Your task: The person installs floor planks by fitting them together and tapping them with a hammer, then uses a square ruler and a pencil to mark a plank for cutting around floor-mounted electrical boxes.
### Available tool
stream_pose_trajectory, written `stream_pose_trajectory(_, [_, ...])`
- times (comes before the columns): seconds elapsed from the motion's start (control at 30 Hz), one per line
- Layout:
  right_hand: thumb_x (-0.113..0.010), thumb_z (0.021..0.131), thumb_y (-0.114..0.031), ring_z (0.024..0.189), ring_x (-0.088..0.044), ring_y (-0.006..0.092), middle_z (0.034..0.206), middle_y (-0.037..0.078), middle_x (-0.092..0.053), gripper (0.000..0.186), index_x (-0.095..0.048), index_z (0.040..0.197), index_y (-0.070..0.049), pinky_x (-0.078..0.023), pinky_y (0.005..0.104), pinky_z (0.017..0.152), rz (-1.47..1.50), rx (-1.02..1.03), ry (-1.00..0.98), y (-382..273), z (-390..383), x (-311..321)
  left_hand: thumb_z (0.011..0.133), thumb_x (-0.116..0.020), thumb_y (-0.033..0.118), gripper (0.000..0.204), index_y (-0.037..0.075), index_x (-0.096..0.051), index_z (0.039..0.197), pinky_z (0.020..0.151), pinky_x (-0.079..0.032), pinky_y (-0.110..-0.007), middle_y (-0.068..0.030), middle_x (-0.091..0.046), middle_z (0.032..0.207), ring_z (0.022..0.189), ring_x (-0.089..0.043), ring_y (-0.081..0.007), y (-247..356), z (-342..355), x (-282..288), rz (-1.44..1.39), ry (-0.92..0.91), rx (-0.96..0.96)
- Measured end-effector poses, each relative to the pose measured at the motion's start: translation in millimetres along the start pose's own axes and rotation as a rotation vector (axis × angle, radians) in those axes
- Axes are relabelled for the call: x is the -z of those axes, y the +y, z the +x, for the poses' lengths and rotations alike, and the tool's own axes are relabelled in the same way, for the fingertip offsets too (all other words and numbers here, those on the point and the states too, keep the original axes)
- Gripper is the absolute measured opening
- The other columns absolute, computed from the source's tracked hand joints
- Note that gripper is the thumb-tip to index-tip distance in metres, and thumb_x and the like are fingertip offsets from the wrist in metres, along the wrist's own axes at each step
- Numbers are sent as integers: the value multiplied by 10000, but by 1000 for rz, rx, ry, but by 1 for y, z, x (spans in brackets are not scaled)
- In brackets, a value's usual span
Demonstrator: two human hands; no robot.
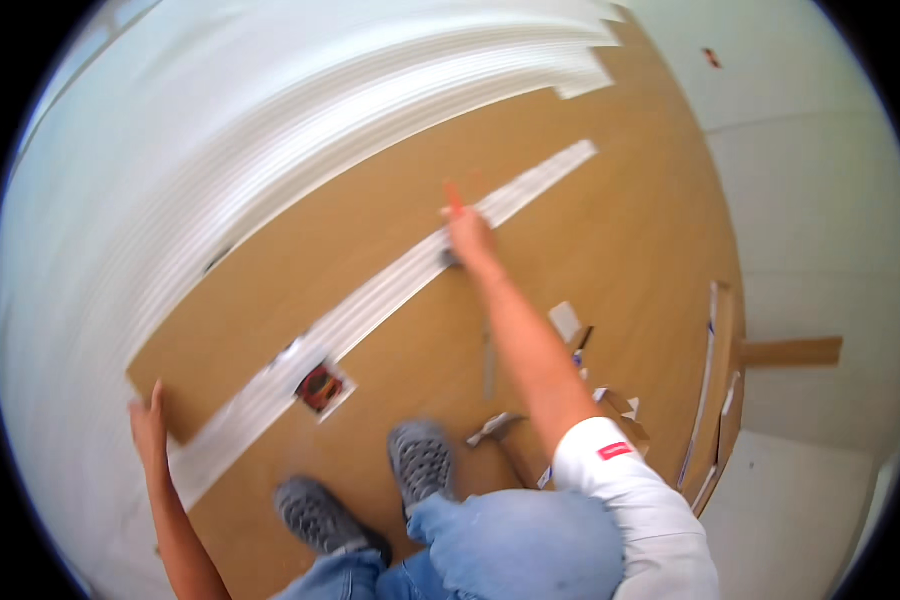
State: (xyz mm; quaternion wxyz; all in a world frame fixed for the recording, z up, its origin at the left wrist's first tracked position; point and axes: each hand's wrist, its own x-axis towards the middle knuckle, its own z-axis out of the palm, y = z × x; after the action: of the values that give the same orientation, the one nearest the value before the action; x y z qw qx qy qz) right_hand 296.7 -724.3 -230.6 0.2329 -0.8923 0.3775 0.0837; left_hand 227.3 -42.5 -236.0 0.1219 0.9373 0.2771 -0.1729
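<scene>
My left hand (pixel 150 430) is at the left end of a brown cardboard sheet (pixel 240 290), near its corner, with thumb and fingers apart. A long white ribbed strip (pixel 390 285) lies diagonally across the cardboard. My right hand (pixel 468 238) reaches over the middle of this strip, closed around a thin orange object (pixel 454 195) that sticks out past the fingers. Blur hides what kind it is. Something dark shows just below that hand. Close to my feet, a small square item with red and dark parts (pixel 320 387) sits at the strip's near edge.
White ribbed panels (pixel 300 135) are layered along the far left. A hammer (pixel 495 428) rests by my right shoe (pixel 420 460), beside cardboard scraps and a dark pen-like item (pixel 583 345). Long narrow pieces (pixel 705 385) lie at the right, on the cardboard's edge. Pale floor tiles (pixel 820 200) lie beyond.
</scene>
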Motion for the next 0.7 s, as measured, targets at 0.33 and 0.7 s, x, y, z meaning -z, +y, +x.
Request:
stream_pose_trajectory(0.33, [-659,998,-464,960,-734,411,973,222,-765,499,-720,991,31,-571,505,879,1,7,125,42,-7,18,974,-663,617,773,-127,-605,1174,867,-529,-413,-226,-712,1127,1013,-673,-249,-5,19,-48,-639,-261,29])
stream_pose_trajectory(0.7, [-643,1000,-243,637,-689,162,765,109,-723,283,-680,936,31,-544,306,592,962,-322,8,35,-15,9,1024,-642,577,546,49,-554,1133,855,-524,-424,-85,-621,1099,1018,-605,-210,-32,-2,15,-776,-196,99])
